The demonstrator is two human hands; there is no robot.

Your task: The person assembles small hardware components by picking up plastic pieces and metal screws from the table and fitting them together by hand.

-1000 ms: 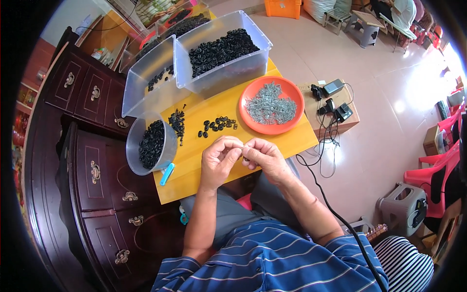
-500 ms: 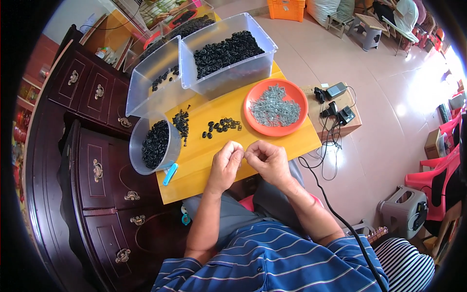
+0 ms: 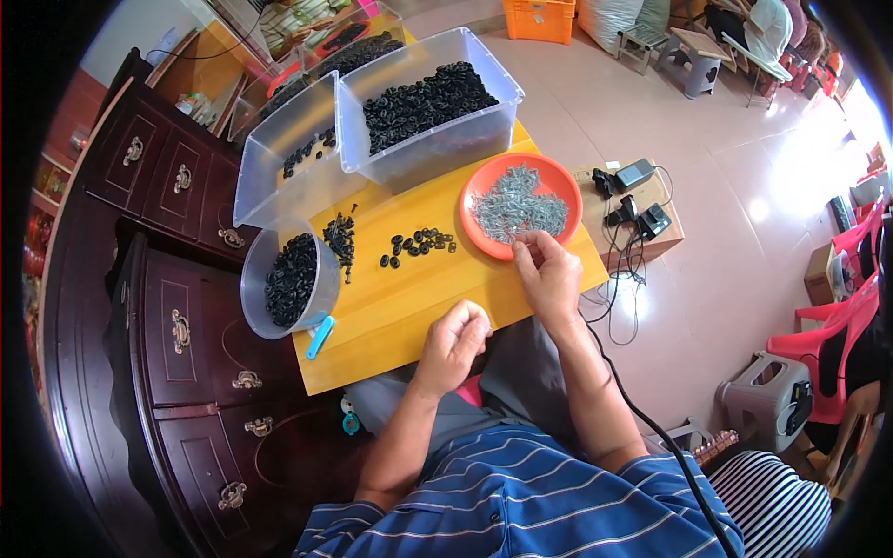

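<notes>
My right hand (image 3: pixel 553 281) is at the near rim of an orange plate (image 3: pixel 473 229), thumb and fingertips pinched together. The plate holds a heap of thin silvery metal pins (image 3: pixel 512 206); whether one is between those fingers I cannot tell. Below the table's front edge, my left hand (image 3: pixel 453 350) is closed, thumb against the curled fingers, and anything inside is hidden or too small to name. Small black oval rings (image 3: pixel 409 247) lie loose on the yellow table (image 3: pixel 391 321), with dark squarish pieces (image 3: pixel 451 247) beside them. Black screw-like parts (image 3: pixel 340 240) form a pile further left.
A round clear tub (image 3: pixel 326 288) of black parts stands left, a blue-handled tool (image 3: pixel 320 337) by it. Clear bins (image 3: pixel 437 153) with black pieces fill the back. Adapters and cables (image 3: pixel 642 214) lie on a box at right. A dark wooden cabinet (image 3: pixel 186 288) borders the left.
My hands, together before, have parted. The right one moved forward and right to the plate; the left one dropped slightly toward me. The view shifted a little.
</notes>
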